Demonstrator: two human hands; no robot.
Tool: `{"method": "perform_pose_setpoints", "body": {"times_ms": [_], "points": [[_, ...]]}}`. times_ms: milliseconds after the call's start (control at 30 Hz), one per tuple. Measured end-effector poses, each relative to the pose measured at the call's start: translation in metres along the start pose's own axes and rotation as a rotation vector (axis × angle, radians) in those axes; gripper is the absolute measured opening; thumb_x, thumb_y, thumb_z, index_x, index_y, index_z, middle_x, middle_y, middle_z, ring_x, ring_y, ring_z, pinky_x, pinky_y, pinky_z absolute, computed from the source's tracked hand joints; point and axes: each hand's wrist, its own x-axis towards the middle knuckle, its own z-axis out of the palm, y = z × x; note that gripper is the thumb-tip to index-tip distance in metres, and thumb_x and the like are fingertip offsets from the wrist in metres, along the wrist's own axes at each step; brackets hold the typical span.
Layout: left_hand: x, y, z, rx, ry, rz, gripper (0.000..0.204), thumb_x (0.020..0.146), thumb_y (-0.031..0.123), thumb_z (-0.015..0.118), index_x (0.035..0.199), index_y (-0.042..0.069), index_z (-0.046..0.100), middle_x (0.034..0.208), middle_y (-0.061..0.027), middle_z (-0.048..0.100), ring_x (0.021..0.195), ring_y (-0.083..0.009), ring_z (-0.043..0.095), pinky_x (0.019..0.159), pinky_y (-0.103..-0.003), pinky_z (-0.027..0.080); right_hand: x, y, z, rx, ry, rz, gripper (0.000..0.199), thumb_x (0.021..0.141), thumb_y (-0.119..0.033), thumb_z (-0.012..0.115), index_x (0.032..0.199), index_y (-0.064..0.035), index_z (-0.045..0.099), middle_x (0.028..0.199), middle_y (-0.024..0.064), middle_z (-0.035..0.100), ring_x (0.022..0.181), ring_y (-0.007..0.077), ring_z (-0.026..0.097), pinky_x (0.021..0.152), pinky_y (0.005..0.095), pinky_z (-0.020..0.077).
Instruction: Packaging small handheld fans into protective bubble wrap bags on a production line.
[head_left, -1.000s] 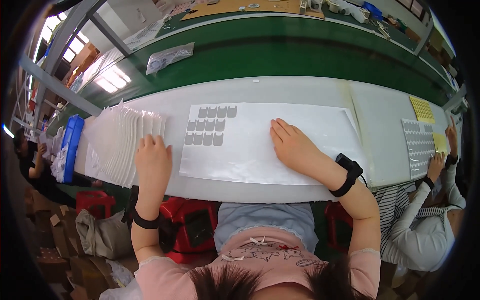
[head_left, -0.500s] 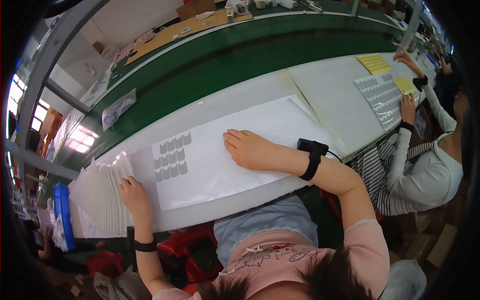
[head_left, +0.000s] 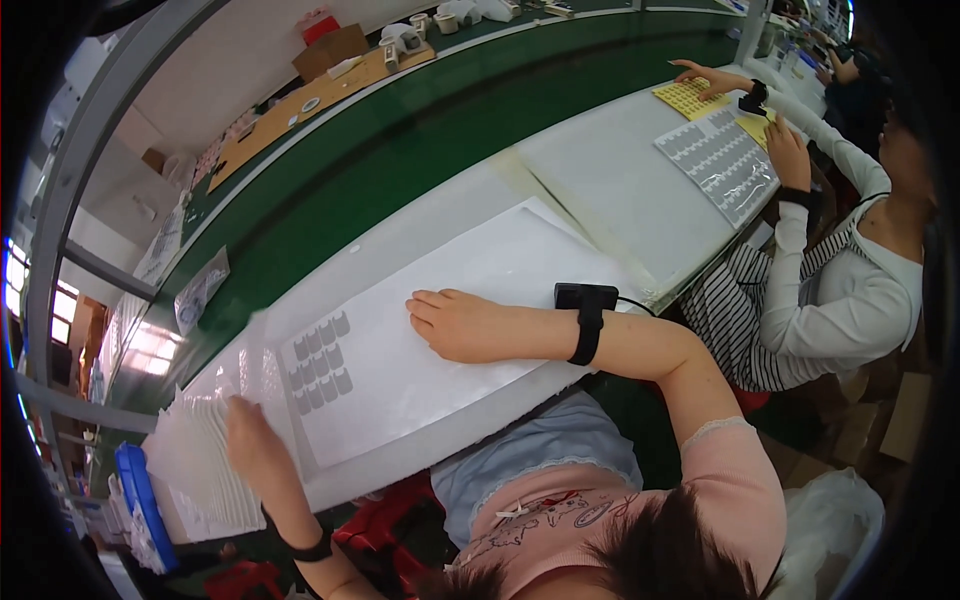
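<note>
My left hand [head_left: 258,450] is at the right edge of a fanned stack of thin translucent plastic sheets [head_left: 205,470]. Its fingers are closed on a clear plastic sheet [head_left: 262,365], which rises shiny beyond the fingertips; the exact pinch is partly hidden. My right hand [head_left: 465,328] lies flat on a large white sheet [head_left: 430,390], fingers stretched out and holding nothing. Left of it, rows of small grey notched pieces [head_left: 322,362] sit on the white sheet's left part.
A blue tray [head_left: 145,505] stands beyond the stack at the left. Behind the white table runs a green surface [head_left: 400,150] with a clear bag [head_left: 202,290]. At the right, a co-worker's hands [head_left: 788,155] work over yellow sheets [head_left: 690,98] and a grey-patterned sheet [head_left: 715,165].
The view has turned, shifting the scene. A clear sheet now stretches from my left hand toward the white sheet. My right hand stays flat. The co-worker's hands have moved over the yellow sheets.
</note>
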Motion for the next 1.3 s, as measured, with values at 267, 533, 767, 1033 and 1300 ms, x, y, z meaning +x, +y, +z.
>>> {"method": "perform_pose_setpoints", "body": {"times_ms": [267,533,767,1033,1300], "points": [[0.011,0.087,-0.044,-0.57,0.333,0.71,0.011,0.072,-0.007,0.056,0.081,-0.003,0.052,0.102,-0.0224,0.059,0.092,-0.0361,0.059,0.078,-0.041,0.049,0.011,-0.008,-0.089,0.967,0.118,0.573,0.026,0.086,-0.017,0.051,0.098,0.0055,0.053,0.099,0.0187,0.057,0.095,0.0304,0.057,0.075,0.0389,0.0486],[0.004,0.104,0.015,-0.515,-0.251,1.086,0.026,0.068,-0.001,0.059,0.093,-0.002,0.051,0.117,-0.0216,0.05,0.108,-0.0364,0.05,0.087,-0.041,0.043,-0.06,-0.045,-0.103,1.714,0.358,1.08,0.033,0.086,-0.007,0.052,0.117,0.0014,0.048,0.092,0.0123,0.058,0.09,0.0199,0.058,0.073,0.0326,0.0516],[-0.031,0.123,-0.001,-0.607,-0.354,0.84,0.033,0.071,0.003,0.062,0.101,-0.001,0.05,0.12,-0.0214,0.047,0.109,-0.0358,0.048,0.089,-0.04,0.041,-0.068,-0.076,-0.06,1.214,0.341,1.05,0.036,0.081,0.001,0.057,0.116,0.002,0.05,0.101,0.0091,0.057,0.099,0.016,0.054,0.08,0.0273,0.0472],[-0.059,0.147,0.003,-0.886,-0.371,0.441,0.02,0.081,0.004,0.054,0.099,-0.004,0.051,0.099,-0.022,0.055,0.086,-0.0366,0.055,0.071,-0.041,0.045,-0.065,-0.095,-0.055,1.356,0.444,1.076,0.025,0.08,0.005,0.057,0.105,0.0017,0.054,0.11,0.008,0.053,0.096,0.0142,0.055,0.08,0.0253,0.046],[-0.062,0.141,0.003,-1.047,-0.263,0.224,0.01,0.081,0.004,0.054,0.087,-0.004,0.057,0.072,-0.0184,0.058,0.062,-0.0309,0.058,0.057,-0.034,0.045,-0.056,-0.1,-0.056,0.64,0.54,0.734,0.032,0.07,0.009,0.061,0.099,-0.0035,0.059,0.103,0.008,0.054,0.085,0.02,0.055,0.074,0.0258,0.0468]]}}
